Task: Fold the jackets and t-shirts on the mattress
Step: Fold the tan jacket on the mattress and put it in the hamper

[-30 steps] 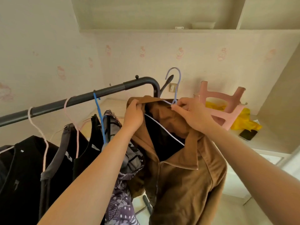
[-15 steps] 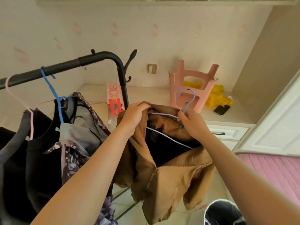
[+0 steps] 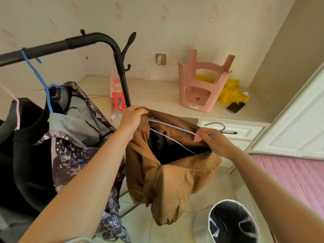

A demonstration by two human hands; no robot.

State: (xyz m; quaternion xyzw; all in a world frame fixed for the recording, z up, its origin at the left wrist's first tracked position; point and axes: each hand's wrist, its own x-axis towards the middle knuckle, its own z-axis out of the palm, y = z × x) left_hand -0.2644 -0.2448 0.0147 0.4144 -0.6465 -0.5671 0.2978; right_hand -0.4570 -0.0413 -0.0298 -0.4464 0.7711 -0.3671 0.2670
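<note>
The black clothes rack fills your left side, a black garment and a patterned grey one hanging from it, the latter on a blue hanger. More of the pink mattress shows at your lower right than half a second ago, and nothing lies on the part you can see.

The brown jacket is off the rail and hangs in the air between your hands, over the tiled floor and in front of the pale counter. A second ago it was up level with the rail; now it sits lower and further right, with the neck opening stretched wider and the dark lining exposed.

On the counter, an upturned pink stool stands against a yellow bag. A lined bin stands on the floor below the jacket's hem, and more of it is in view than before.

Your left hand clenches the jacket's left shoulder at the collar, fingers curled over the cloth. Your right hand pinches the neck of the lavender wire hanger at the jacket's other shoulder. The hanger's wire runs across inside the collar. Its hook, which stood upright before the stool half a second ago, now tips to the right, nearly level, over the drawer front.

A dark phone lies on the counter beside the bag.
</note>
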